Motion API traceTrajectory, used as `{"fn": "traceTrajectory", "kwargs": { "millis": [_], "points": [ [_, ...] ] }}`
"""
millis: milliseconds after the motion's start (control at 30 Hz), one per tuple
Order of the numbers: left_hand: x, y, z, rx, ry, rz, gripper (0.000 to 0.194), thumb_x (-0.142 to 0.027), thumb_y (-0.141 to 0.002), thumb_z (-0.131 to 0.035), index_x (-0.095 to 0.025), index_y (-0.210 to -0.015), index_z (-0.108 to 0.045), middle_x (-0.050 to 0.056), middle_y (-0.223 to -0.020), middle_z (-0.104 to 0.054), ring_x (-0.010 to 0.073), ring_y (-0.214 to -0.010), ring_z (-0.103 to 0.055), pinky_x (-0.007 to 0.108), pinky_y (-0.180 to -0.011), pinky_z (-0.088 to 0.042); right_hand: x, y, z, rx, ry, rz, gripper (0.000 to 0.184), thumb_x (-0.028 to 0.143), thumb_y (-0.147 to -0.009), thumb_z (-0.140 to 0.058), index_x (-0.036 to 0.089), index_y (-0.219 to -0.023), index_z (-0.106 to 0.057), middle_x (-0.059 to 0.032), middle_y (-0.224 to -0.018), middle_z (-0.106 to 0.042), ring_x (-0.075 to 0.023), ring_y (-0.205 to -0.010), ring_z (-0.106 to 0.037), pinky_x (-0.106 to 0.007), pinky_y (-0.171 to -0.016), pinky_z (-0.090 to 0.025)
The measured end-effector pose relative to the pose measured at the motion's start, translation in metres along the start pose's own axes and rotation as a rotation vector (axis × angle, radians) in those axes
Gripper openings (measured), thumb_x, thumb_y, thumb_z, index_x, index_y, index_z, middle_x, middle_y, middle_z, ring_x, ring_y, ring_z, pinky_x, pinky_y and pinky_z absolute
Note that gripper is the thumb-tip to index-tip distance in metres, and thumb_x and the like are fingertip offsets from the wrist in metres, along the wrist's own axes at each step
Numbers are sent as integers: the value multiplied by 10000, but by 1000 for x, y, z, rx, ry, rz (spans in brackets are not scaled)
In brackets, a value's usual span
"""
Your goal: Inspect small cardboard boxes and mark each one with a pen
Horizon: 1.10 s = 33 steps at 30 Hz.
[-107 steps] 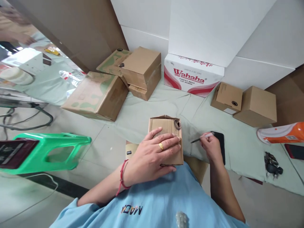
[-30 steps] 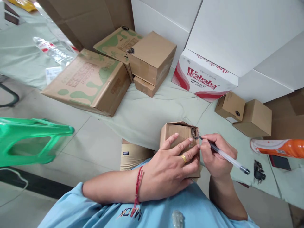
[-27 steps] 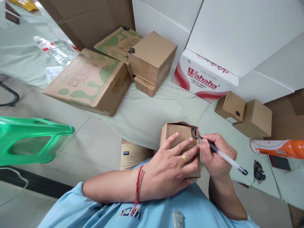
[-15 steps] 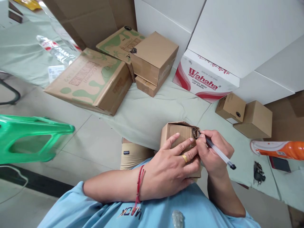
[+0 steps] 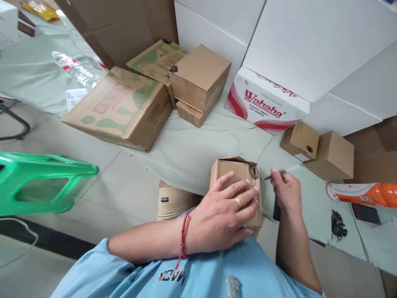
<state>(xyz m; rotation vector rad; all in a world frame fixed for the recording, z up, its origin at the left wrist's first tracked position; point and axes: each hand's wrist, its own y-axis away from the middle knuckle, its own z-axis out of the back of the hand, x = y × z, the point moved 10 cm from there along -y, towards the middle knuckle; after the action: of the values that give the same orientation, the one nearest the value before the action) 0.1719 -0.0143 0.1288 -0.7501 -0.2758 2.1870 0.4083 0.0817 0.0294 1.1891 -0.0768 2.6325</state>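
Note:
A small brown cardboard box (image 5: 229, 167) sits at the table's near edge, close to my body. My left hand (image 5: 229, 205) lies flat on its top with the fingers spread. Near the box's far right corner is a dark, rough ring-shaped patch (image 5: 254, 171); I cannot tell whether it is cut through or drawn. Just right of the box, my right hand (image 5: 288, 190) is closed around a pen (image 5: 274, 175). The pen's tip points at the box and is apart from it. Most of the pen's body is hidden by the fingers.
Cardboard boxes with green print (image 5: 114, 107) and stacked brown boxes (image 5: 201, 74) stand behind. A Wahaha carton (image 5: 266, 103) leans by white panels. Rightward are two small boxes (image 5: 330, 155), an orange bottle (image 5: 366, 193), keys (image 5: 338, 225) and a phone (image 5: 366, 214). A green stool (image 5: 46, 165) stands left.
My right hand has moved right, lifting the pen away from the ring-shaped patch. A dark object now shows below that hand. My left hand stays on the box.

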Motion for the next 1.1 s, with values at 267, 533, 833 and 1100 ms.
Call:
{"fn": "traceTrajectory", "kwargs": {
  "millis": [267,533,833,1100],
  "points": [
    [7,-26,-10,-13,-51,20,431,-512,-1033,-652,-178,-1299,-715,107,-1533,-685,338,-1440,-594,589,-1320,-270,-71,1,-24,136,353,-92,519,679,-875,-562,197,-898,-751,-103,-777,-733,-278,-771,-661,-365,-728,-472],
    [9,-33,-13,-68,-55,63,425,-504,-999,-701,-195,-1291,-720,96,-1511,-703,335,-1415,-620,570,-1320,-278,-120,36,51,-186,739,-188,1016,676,-928,-582,-62,-1601,-397,-405,-1503,-536,-538,-1344,-520,-604,-1070,-440],
    [7,-26,17,-311,115,-71,486,-574,-980,-734,-177,-1258,-699,196,-1453,-706,392,-1544,-497,595,-1266,-399,-167,60,33,-110,739,-357,929,652,-922,-614,-69,-1499,-515,-382,-1373,-594,-506,-1291,-542,-561,-1119,-417],
    [11,9,44,-548,46,1,461,-547,-1062,-586,-151,-1282,-669,235,-1413,-657,423,-1560,-455,657,-1228,-431,-186,47,45,-75,666,-424,1005,701,-782,-724,-54,-1428,-575,-383,-1336,-603,-482,-1306,-558,-549,-1150,-400]
  ]
}}
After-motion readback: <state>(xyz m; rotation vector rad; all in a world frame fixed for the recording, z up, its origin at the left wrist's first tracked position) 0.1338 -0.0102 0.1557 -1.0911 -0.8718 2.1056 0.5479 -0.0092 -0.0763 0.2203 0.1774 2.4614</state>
